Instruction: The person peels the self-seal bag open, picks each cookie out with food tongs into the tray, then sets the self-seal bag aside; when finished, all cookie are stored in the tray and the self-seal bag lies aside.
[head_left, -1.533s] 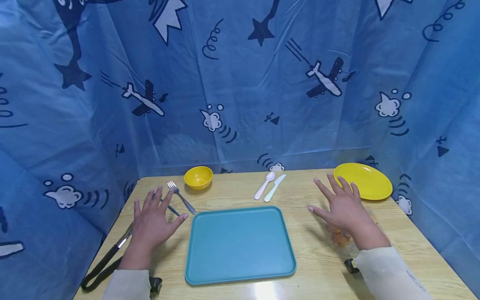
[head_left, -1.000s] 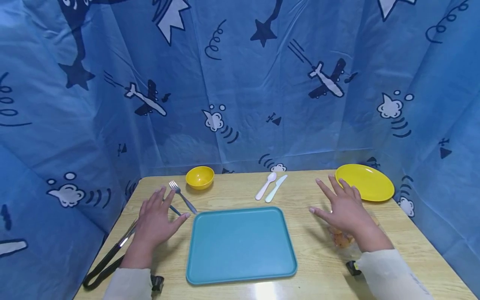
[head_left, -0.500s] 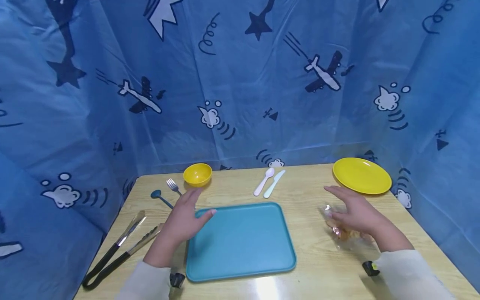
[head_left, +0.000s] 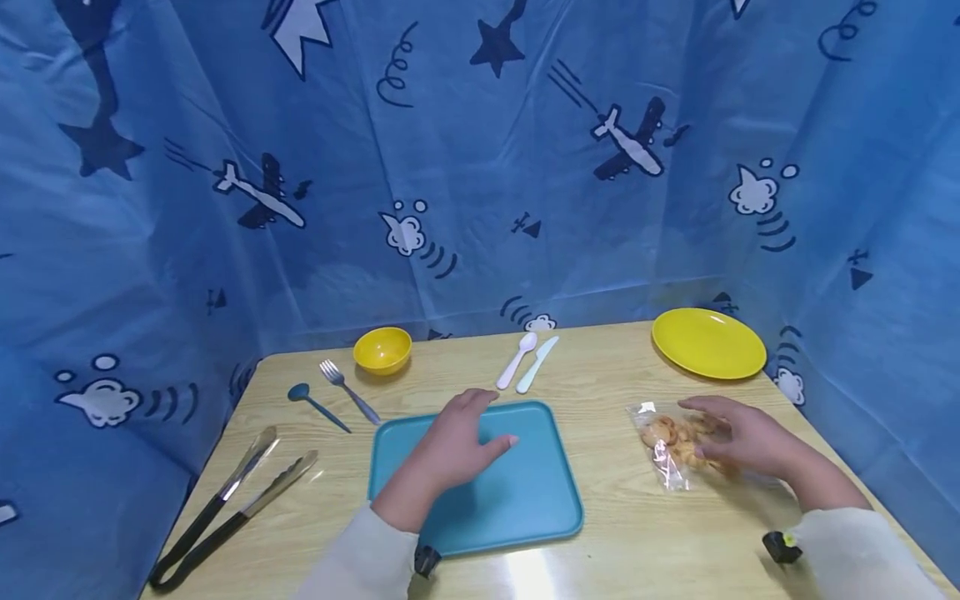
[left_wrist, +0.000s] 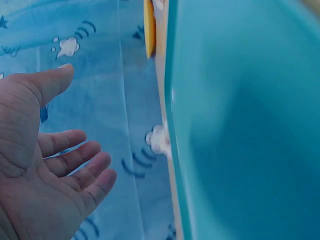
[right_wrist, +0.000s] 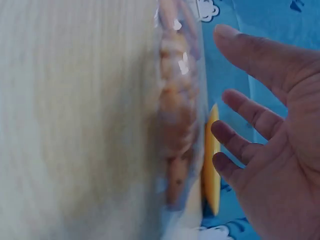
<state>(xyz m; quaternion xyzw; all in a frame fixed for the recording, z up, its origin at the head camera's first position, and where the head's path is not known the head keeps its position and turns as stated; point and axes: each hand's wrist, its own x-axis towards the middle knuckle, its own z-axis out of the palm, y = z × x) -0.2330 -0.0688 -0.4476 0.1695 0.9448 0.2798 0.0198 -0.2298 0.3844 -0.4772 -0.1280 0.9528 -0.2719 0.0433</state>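
My left hand (head_left: pixel 453 450) hovers over the teal tray (head_left: pixel 525 500), its fingers loosely bent and nothing in its grasp. The left wrist view shows the same hand (left_wrist: pixel 50 150) with thumb and fingers apart, beside the tray (left_wrist: pixel 240 75). Over at the right, my right hand (head_left: pixel 757 437) is above a clear plastic bag of brown baked snacks (head_left: pixel 663 437), covering part of it. In the right wrist view the fingers of that hand (right_wrist: pixel 270 130) are spread, with a gap between them and the bag (right_wrist: pixel 177 100).
Metal tongs (head_left: pixel 232 500) with black handles lie at the left, near a dark teal spoon (head_left: pixel 318 406) and a fork (head_left: pixel 348 392). Along the back are a yellow bowl (head_left: pixel 382 351), a pink spoon (head_left: pixel 517 360), a pale green knife (head_left: pixel 537 365) and a yellow plate (head_left: pixel 708 343).
My left hand has moved right from beside the tongs to over the tray. My right hand has shifted right and slightly down, uncovering more of the snack bag. The head view has turned slightly.
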